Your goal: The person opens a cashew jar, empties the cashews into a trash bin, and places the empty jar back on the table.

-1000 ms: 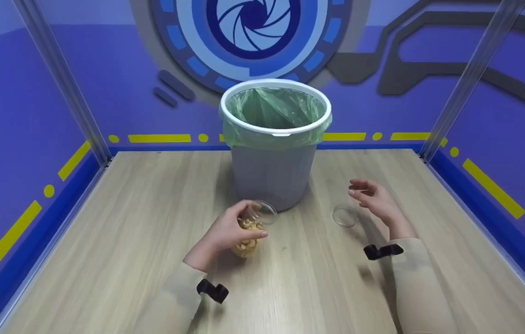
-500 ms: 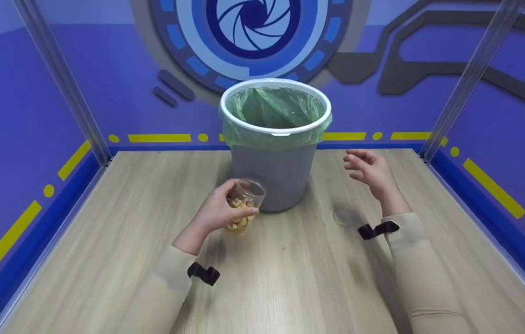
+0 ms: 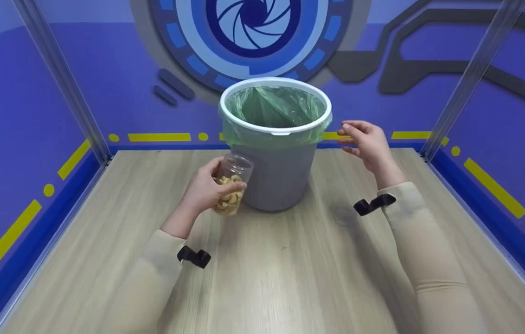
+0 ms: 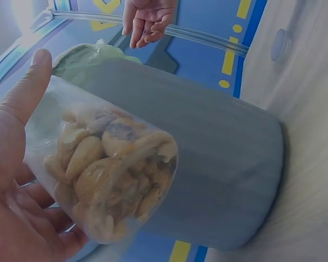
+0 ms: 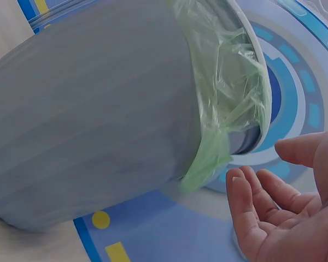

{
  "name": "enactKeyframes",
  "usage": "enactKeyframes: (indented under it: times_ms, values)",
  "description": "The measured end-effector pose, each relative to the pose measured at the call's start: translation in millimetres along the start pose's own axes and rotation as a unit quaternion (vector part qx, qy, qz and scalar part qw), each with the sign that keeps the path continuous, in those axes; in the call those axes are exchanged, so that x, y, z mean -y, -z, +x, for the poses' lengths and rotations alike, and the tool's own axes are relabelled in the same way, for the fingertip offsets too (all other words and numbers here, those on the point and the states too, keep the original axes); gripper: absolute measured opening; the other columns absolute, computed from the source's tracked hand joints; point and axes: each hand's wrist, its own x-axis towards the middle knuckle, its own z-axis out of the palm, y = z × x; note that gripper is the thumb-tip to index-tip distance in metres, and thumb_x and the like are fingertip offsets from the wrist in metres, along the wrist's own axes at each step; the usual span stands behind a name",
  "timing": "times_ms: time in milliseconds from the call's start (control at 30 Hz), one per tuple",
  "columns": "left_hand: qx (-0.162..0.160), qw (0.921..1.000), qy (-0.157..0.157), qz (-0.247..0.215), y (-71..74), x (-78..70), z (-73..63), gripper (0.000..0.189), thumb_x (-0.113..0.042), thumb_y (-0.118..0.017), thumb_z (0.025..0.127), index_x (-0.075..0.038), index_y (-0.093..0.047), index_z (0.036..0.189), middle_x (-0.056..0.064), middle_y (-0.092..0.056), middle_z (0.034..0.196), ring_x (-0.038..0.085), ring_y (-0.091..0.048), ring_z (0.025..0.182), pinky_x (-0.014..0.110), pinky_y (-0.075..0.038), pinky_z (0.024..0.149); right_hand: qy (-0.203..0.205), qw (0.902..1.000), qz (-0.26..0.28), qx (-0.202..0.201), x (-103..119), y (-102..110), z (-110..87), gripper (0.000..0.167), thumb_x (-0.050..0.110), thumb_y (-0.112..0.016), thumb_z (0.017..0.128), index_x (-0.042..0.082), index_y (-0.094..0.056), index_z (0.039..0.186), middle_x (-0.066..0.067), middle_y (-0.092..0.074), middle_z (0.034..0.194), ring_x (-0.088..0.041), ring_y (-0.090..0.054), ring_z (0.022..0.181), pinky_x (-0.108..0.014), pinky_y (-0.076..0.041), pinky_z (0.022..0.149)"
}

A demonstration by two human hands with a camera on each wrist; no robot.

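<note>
My left hand (image 3: 204,188) grips a clear plastic jar (image 3: 231,185) partly filled with cashews (image 4: 109,174), thumb on one side and fingers round the other. The jar has no lid on it, leans a little, and is held above the table, in front of the left side of a grey trash can (image 3: 276,176). A green bag (image 5: 218,82) lines the can, folded out under its white rim (image 3: 275,130). My right hand (image 3: 367,146) is raised to the right of the rim, holding nothing, fingers loosely bent and thumb apart.
A round clear lid (image 3: 343,214) lies flat on the wooden table (image 3: 262,278), right of the can, and shows in the left wrist view too. Blue printed walls (image 3: 429,111) with metal corner posts (image 3: 464,83) enclose the table's back and sides.
My left hand has lifted the cashew jar up and to the left, away from the table. My right hand has risen to the height of the can's rim. The can and lid stay put.
</note>
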Motion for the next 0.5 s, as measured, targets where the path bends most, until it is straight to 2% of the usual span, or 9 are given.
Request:
enactKeyframes:
  times_ms: [167, 267, 400, 500]
  values:
    - [-0.023, 0.9997, -0.010, -0.007, 10.3, -14.6, 6.4, 0.070, -0.036, -0.090, 0.079, -0.011, -0.058, 0.136, 0.012, -0.066, 0.123, 0.026, -0.062, 0.109, 0.042, -0.051, 0.093, -0.009, 0.9998, 0.009, -0.018, 19.2, -9.7, 10.6, 0.035, 0.030, -0.065, 0.101, 0.008, -0.061, 0.128, 0.003, -0.071, 0.099, -0.010, -0.070, 0.083, -0.022, -0.057, 0.074]
    - [-0.036, 0.9991, -0.023, -0.004, 17.2, -24.6, 10.2, 0.070, -0.037, -0.090, 0.079, -0.012, -0.058, 0.136, 0.011, -0.066, 0.124, 0.026, -0.061, 0.109, 0.042, -0.051, 0.092, -0.011, 0.9997, 0.004, -0.021, 30.7, -15.8, 16.1, 0.041, 0.030, -0.065, 0.102, 0.005, -0.059, 0.134, -0.001, -0.068, 0.105, -0.010, -0.069, 0.085, -0.021, -0.057, 0.075]
    - [-0.053, 0.9977, -0.040, 0.012, 28.2, -39.3, 15.8, 0.073, -0.041, -0.090, 0.078, -0.013, -0.058, 0.137, 0.009, -0.065, 0.126, 0.025, -0.061, 0.111, 0.042, -0.052, 0.093, -0.024, 0.9992, -0.027, -0.017, 41.5, -22.3, 23.8, 0.051, 0.033, -0.062, 0.103, 0.004, -0.054, 0.144, -0.004, -0.064, 0.112, -0.011, -0.068, 0.088, -0.021, -0.057, 0.080]
    - [-0.063, 0.9965, -0.048, 0.025, 36.0, -50.2, 20.8, 0.074, -0.043, -0.090, 0.077, -0.014, -0.058, 0.138, 0.007, -0.065, 0.125, 0.023, -0.061, 0.110, 0.041, -0.052, 0.092, -0.036, 0.9981, -0.050, -0.007, 46.4, -26.8, 29.5, 0.053, 0.034, -0.061, 0.103, 0.003, -0.053, 0.146, -0.003, -0.063, 0.111, -0.011, -0.066, 0.089, -0.021, -0.057, 0.082]
